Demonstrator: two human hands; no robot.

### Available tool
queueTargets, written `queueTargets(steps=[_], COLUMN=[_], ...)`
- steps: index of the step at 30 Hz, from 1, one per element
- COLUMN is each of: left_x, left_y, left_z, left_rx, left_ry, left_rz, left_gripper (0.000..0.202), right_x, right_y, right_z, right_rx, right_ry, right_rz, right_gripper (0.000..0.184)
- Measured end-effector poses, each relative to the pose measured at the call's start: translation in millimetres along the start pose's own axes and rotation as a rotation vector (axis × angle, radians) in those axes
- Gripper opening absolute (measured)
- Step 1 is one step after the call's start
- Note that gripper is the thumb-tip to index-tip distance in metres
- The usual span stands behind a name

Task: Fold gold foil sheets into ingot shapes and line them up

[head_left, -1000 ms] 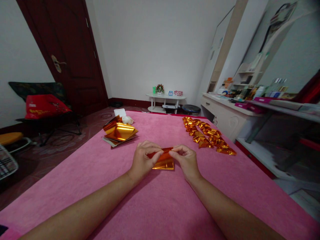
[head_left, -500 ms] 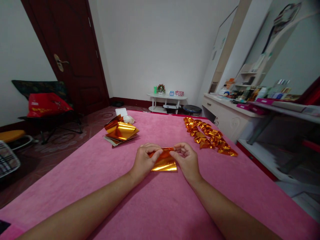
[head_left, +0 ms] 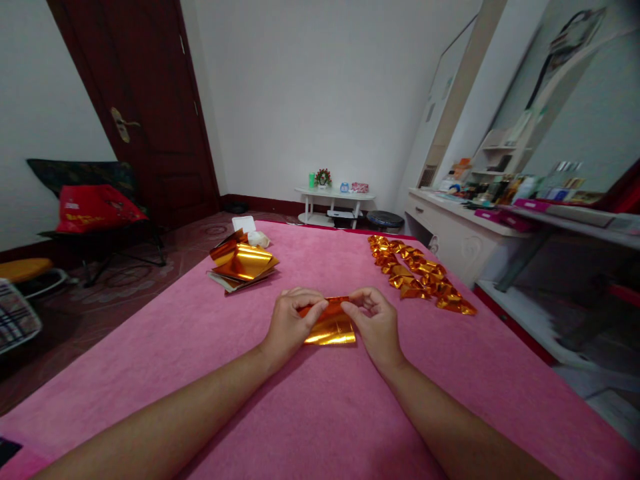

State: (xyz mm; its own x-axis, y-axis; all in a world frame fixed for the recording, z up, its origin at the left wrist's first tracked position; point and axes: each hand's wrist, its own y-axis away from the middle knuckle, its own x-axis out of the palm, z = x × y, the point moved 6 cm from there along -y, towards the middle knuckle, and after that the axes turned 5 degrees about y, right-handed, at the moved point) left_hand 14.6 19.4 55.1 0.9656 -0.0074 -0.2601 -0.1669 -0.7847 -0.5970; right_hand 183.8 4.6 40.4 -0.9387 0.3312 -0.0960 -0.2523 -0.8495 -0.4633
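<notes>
A shiny gold foil sheet (head_left: 331,328) lies on the pink cloth in front of me, its far edge turned over. My left hand (head_left: 295,317) pinches that far edge on the left, thumb against fingers. On the other side my right hand (head_left: 374,320) grips the same edge between thumb and fingertips. The fingers partly cover the fold. Ahead to the left rests a loose stack of gold foil sheets (head_left: 245,261). Rows of folded gold foil pieces (head_left: 420,270) lie ahead to the right.
The pink cloth (head_left: 320,413) covers the surface under my arms. A crumpled white item (head_left: 257,239) sits behind the stack. A dressing table (head_left: 460,220) with bottles stands at the right, a chair with a red bag (head_left: 100,210) at the left, and a low white table (head_left: 335,193) at the back.
Both hands keep their pinch on the foil's far edge, with barely any movement. The whole view has shifted very slightly.
</notes>
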Motion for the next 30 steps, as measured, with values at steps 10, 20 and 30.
queueTargets(steps=[10,20,30], left_x=[2.3,6.2,5.6], left_y=[-0.3,0.7,1.0], left_z=[1.7,8.2,3.4], left_rx=[-0.013,-0.079,-0.047], left_ry=[0.047,0.132,0.095], left_rz=[0.019,0.034,0.005], left_gripper=[0.016,0.023,0.020], right_x=[1.7,0.4,-0.1], right_y=[-0.7,1.5,1.9], right_z=[-5.7,-0.5,-1.0], right_rx=[-0.014,-0.033,-0.010], right_ry=[0.098,0.108,0.089], right_rz=[0.050,0.042,0.009], right_gripper=[0.020,0.017,0.014])
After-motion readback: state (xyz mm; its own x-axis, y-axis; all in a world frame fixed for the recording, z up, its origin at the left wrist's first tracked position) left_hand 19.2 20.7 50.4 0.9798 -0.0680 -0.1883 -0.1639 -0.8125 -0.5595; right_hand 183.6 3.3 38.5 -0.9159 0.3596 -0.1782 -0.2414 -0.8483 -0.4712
